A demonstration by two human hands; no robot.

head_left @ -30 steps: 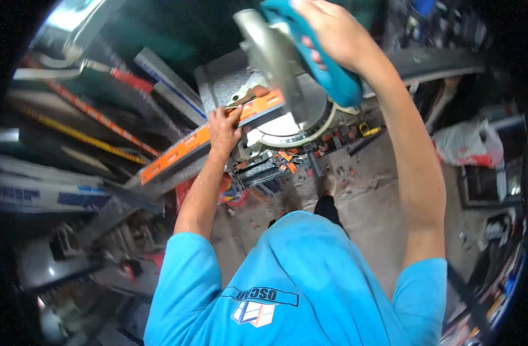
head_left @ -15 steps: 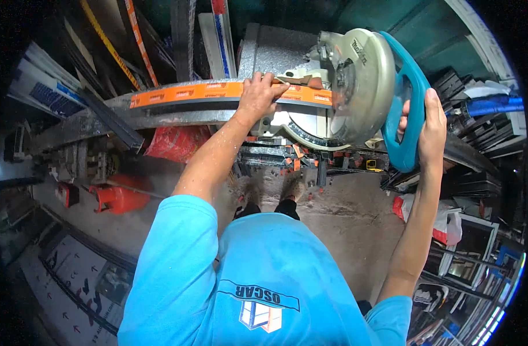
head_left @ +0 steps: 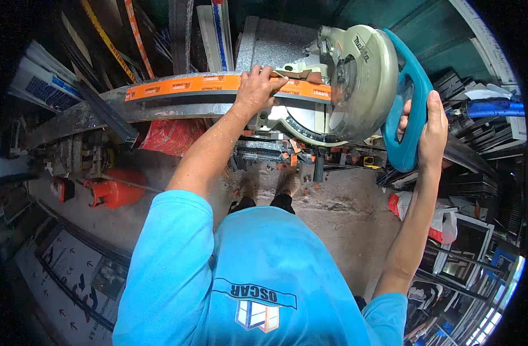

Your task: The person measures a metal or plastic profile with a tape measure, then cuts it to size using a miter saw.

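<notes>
A long profile with orange film [head_left: 189,85] lies along the bench of a miter saw [head_left: 365,81], its right end at the blade guard. My left hand [head_left: 256,91] presses on the profile left of the blade, fingers wrapped over its top edge and the thumb pointing right. A brown piece [head_left: 303,75] sits behind the profile beside that hand. Around the saw's teal handle [head_left: 411,104] is my right hand [head_left: 428,130], with some fingers inside the loop. The blade is mostly hidden by the guard.
Long profiles [head_left: 221,40] lean behind the bench [head_left: 177,112]. A red gas cylinder [head_left: 119,188] stands on the floor at left. A yellow tape measure [head_left: 370,162] lies below the saw. More profiles [head_left: 477,187] are stacked at right, near a red and white bag [head_left: 442,222].
The view has shifted slightly. Both hands keep their holds, and the saw head appears about as low as before.
</notes>
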